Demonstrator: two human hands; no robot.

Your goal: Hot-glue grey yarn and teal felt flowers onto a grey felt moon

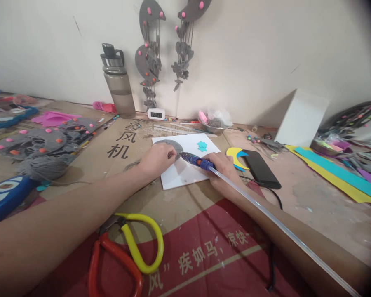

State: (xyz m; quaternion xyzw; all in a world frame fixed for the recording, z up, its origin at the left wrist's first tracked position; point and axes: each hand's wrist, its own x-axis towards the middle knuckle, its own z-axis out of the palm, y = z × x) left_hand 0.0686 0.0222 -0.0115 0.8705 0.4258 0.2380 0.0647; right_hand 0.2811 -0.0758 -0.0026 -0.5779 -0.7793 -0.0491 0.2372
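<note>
From my far-off seat I see my right hand wrapped around a blue glue gun, right over the white board. My left hand is over the left part of the white board, its fingers curled in close by the gun's tip; I cannot tell if they pinch anything. A gray piece with a round edge lies on the far left part of the white board, partly hidden by my left hand. A small teal shape sits on the far right part of the white board. A long, clear glue stick pokes out of the gun's back, toward me and away from the white board. Just right of the white board are a yellow and blue moon and a black phone. Nearer to me than the white board are scissors with one yellow handle and one red one. Under the white board is flat brown cardboard on the counter. Well left of the white board sits a ball of gray yarn. Behind the white board are a little clock and, to its left, a tall bottle.
</note>
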